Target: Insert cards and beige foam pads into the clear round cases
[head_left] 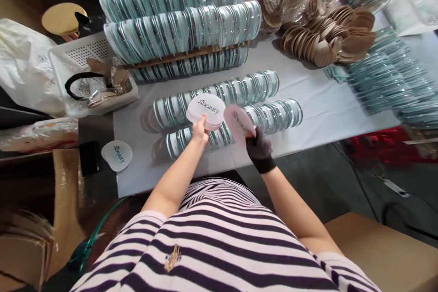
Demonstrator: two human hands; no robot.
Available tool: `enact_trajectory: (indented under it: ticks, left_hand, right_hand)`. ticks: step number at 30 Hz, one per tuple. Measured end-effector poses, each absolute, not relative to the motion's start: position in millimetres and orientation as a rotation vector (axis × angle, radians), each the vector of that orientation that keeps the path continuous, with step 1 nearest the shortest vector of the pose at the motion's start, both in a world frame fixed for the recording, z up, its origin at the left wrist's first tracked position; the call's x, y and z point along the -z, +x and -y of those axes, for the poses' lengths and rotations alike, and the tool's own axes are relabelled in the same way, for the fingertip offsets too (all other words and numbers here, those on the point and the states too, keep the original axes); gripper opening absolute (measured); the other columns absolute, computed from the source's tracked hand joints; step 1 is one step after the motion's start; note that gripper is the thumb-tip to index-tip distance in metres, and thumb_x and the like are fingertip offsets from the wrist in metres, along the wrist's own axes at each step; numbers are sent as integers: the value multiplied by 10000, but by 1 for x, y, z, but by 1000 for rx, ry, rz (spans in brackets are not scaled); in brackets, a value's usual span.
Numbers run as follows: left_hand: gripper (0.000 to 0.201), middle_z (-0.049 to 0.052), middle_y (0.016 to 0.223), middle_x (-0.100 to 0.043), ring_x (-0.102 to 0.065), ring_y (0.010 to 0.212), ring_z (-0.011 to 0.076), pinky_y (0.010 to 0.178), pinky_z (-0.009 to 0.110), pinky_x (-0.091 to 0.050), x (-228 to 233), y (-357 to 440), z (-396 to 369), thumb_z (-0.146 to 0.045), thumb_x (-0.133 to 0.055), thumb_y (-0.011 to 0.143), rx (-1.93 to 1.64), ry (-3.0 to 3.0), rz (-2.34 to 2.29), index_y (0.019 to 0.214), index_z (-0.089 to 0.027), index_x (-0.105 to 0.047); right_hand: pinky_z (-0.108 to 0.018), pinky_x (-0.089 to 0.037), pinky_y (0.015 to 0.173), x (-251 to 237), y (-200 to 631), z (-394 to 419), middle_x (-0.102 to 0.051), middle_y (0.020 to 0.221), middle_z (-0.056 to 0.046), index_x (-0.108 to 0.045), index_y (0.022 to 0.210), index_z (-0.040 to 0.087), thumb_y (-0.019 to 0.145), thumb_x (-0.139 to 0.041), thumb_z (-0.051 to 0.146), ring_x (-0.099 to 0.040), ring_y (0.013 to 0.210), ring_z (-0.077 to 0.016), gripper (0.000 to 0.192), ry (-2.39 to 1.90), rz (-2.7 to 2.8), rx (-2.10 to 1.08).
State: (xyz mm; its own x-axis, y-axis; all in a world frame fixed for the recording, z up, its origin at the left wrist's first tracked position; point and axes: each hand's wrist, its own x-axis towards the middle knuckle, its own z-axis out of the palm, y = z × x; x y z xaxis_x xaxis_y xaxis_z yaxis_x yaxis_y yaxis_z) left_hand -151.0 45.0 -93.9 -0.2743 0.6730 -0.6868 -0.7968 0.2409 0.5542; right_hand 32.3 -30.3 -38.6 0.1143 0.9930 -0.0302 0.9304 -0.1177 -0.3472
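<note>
Tabletop [318,96]: L hand [199,133] pinches card stack [209,106] w/ thumb atop; gloved R hand [260,148] grips blurred card [236,124].

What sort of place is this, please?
Probably a packing or assembly workshop: a white-covered table bears long rows of shiny, transparent, rounded pieces, beside stacked brown oval pieces; the left hand holds printed white oval cards.

The shirt [222,237] at six o'clock carries black and off-white stripes. Near centre, the left card [207,108] is white, the right card [237,121] pink-tinged, each with dark lettering. The glove [262,149] is blackish grey. The cloth [303,86] is pale blue-grey; the stacks [183,32] at eleven o'clock show teal, white and clear bands. The pads [323,39] at two o'clock are brown. At ten o'clock, the disc [61,17] is gold and the tray [80,50] white. The box [386,253] at four is tan.
</note>
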Motion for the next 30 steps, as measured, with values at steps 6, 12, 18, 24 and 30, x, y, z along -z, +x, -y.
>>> enact_trajectory:
  ticks: [6,12,18,24,30]
  left_hand:
    - [441,99,1217,-696,-677,1091,205,955,367,-551,104,-162,-51,-102,-659,849,-1425,-214,-1164,1279,-181,-600]
    - [398,98,1169,-717,-678,1088,194,952,334,-549,102,-161,-48,-107,-661,851,-1415,-187,-1134,1242,-172,-626]
    - [332,97,1158,-720,-685,1075,212,942,363,-556,104,-166,-50,-146,-681,844,-1357,-267,-1122,1174,-177,-656]
    - [300,107,1153,-722,-689,1068,219,958,384,-551,107,-168,-51,-120,-668,845,-1324,-279,-1088,1142,-161,-671]
    - [361,122,1156,-720,-691,1066,226,950,382,-556,104,-170,-52,-126,-685,837,-1301,-280,-1105,1196,-149,-650]
  right_hand:
    - [-268,-466,710,43,29,103,-744,987,-77,-582,1310,240,969,-369,342,-689,848,-215,414,-2172,2363,-734]
    - [-295,-458,715,63,-14,56,-730,1013,-129,-524,1314,211,1004,-315,347,-699,892,-232,398,-2327,2407,-752]
    - [-320,-452,708,68,-14,36,-727,965,-123,-524,1220,187,992,-339,432,-702,868,-263,382,-2446,2351,-910]
    - [-267,-413,692,89,-17,40,-718,1018,-109,-572,1153,180,1007,-314,332,-684,892,-208,333,-2330,2305,-802]
    - [-300,-439,772,109,-28,33,-715,1020,-152,-600,1176,171,1013,-307,292,-680,946,-227,356,-2361,2322,-857]
